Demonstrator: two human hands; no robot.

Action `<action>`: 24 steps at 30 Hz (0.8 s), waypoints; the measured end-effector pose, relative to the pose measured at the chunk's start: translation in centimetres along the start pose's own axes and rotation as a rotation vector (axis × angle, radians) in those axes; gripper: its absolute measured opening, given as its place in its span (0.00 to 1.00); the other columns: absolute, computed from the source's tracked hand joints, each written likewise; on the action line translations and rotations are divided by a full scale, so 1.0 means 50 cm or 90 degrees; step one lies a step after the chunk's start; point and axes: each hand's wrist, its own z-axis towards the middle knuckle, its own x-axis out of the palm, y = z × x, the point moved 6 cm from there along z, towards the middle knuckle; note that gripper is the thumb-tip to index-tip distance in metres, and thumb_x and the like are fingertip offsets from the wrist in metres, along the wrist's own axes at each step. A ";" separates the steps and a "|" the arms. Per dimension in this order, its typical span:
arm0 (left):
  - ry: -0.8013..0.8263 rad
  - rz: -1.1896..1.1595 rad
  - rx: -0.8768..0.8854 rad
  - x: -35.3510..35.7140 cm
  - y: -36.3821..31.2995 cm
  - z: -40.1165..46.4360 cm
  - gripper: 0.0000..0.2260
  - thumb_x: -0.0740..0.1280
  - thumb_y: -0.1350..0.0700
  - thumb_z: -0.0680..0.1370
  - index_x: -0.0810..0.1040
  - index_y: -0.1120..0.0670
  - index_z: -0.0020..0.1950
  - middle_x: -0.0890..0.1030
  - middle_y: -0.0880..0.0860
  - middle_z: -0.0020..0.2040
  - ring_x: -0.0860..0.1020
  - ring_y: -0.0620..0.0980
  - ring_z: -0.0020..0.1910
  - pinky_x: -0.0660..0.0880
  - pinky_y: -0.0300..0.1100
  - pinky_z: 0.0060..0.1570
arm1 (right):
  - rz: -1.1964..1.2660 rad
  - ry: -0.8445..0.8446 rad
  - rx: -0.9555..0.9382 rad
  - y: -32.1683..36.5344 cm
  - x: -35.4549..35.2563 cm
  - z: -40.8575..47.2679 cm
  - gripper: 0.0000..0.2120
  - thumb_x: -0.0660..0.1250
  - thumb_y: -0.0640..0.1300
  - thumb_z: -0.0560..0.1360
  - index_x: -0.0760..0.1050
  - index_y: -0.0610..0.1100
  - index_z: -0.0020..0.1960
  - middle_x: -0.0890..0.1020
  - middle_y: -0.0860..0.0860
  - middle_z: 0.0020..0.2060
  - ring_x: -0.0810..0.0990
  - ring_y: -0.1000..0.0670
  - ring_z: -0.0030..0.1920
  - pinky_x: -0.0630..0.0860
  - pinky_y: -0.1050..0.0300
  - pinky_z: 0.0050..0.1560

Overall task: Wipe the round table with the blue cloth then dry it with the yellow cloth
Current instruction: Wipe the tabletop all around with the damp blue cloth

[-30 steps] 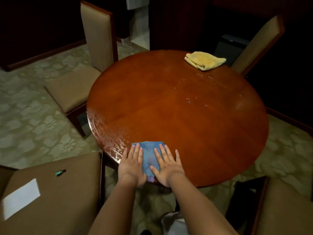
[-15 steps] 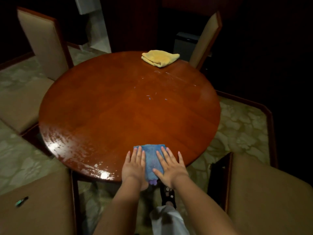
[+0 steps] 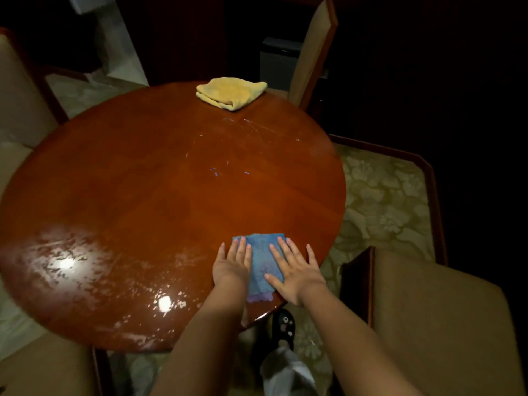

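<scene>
A folded blue cloth lay pinned at the near rim of the round table, the left hand and right hand pressed flat on it, fingers spread, neither clamped around it. Wet streaks gleamed only along the near-left arc; the centre and far side looked dry, so the wiping appeared early. The yellow cloth sat folded and untouched at the far rim. Chairs crowded near the edge, while the tabletop ahead lay open.

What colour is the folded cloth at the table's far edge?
Yellow; the cloth shows clearly in the head view.
</scene>
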 end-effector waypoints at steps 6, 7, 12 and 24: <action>-0.018 -0.008 0.010 -0.065 0.000 0.069 0.57 0.56 0.23 0.67 0.30 0.60 0.74 0.29 0.58 0.74 0.33 0.57 0.75 0.37 0.58 0.72 | 0.030 -0.008 0.027 -0.056 -0.030 0.056 0.33 0.40 0.66 0.78 0.31 0.53 0.75 0.29 0.55 0.73 0.29 0.53 0.73 0.32 0.41 0.71; -0.026 -0.016 0.009 -0.075 0.000 0.080 0.55 0.52 0.22 0.68 0.31 0.60 0.75 0.30 0.57 0.75 0.33 0.57 0.75 0.37 0.57 0.72 | 0.032 -0.011 0.029 -0.065 -0.036 0.065 0.33 0.40 0.66 0.78 0.31 0.54 0.76 0.30 0.56 0.73 0.29 0.53 0.73 0.32 0.41 0.71; -0.073 -0.007 0.014 -0.127 0.009 0.132 0.46 0.46 0.27 0.74 0.33 0.59 0.76 0.33 0.57 0.76 0.34 0.55 0.75 0.38 0.56 0.73 | 0.050 -0.024 0.039 -0.109 -0.069 0.110 0.33 0.41 0.66 0.78 0.31 0.54 0.75 0.30 0.56 0.74 0.29 0.54 0.73 0.31 0.42 0.71; -0.135 -0.065 0.043 -0.303 0.030 0.301 0.39 0.46 0.34 0.79 0.38 0.60 0.77 0.37 0.57 0.77 0.38 0.53 0.76 0.41 0.51 0.75 | 0.069 -0.059 0.042 -0.246 -0.173 0.276 0.33 0.41 0.65 0.79 0.31 0.53 0.75 0.31 0.55 0.74 0.29 0.54 0.73 0.31 0.44 0.71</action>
